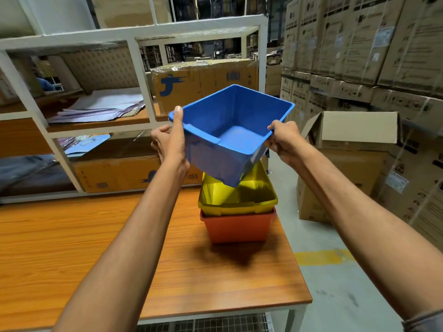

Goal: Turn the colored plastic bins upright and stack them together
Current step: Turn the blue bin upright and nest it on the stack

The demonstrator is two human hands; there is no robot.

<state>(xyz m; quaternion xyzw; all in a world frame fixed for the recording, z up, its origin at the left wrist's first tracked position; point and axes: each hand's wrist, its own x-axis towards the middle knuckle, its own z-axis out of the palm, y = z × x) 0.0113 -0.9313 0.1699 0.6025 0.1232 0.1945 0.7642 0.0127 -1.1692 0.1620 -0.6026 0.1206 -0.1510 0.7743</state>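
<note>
The left hand clamps the blue bin's left rim, thumb laid up along the edge and fingers wrapped on the outer wall. The right hand is closed on the right rim at the near corner. The blue bin is held upright in the air, tilted toward the camera, its near bottom corner dipping toward the mouth of the yellow bin. That yellow bin sits nested in the orange bin, which stands on the table near its right edge. To finish well, I judge the blue bin should be levelled, squared with the yellow rim, then lowered straight so it seats without pushing the stack toward the edge.
</note>
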